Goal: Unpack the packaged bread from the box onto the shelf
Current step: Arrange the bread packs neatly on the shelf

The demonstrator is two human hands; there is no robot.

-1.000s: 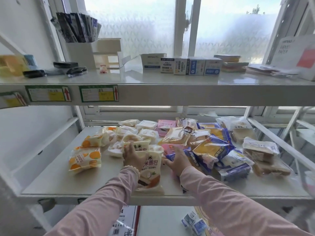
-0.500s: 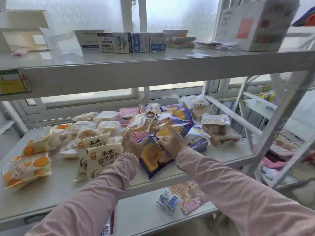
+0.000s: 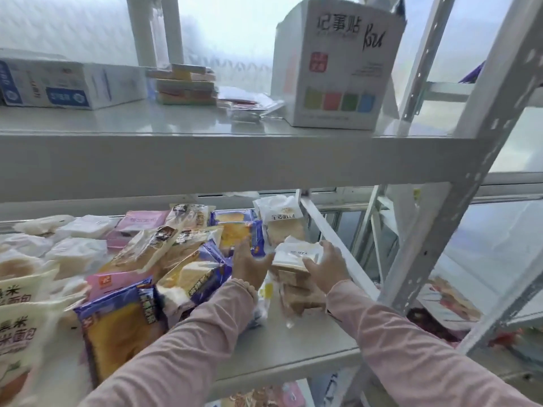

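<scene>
Many packaged breads lie on the middle shelf (image 3: 296,351). Near its right end, my right hand (image 3: 327,267) grips a white-topped sliced toast pack (image 3: 296,254) that lies on top of a stack of similar toast packs (image 3: 298,292). My left hand (image 3: 249,267) is flat with straight fingers against the left side of that pack, beside a blue and yellow bread pack (image 3: 238,235). Another toast pack (image 3: 282,221) stands behind. Blue packs (image 3: 117,327) and white rice-bread packs (image 3: 17,333) fill the left. The task's box is out of sight.
The upper shelf (image 3: 235,154) carries a tall white sticky-note box (image 3: 340,69), blue-and-white cartons (image 3: 64,83) and stacked pads (image 3: 185,83). A slanted shelf brace (image 3: 332,233) and the perforated upright (image 3: 458,186) bound the right side. More packs lie below (image 3: 264,398).
The view has swung right. Both hands left the blue pack in the middle and moved right to the toast stack, where the right hand took hold of the top pack.
</scene>
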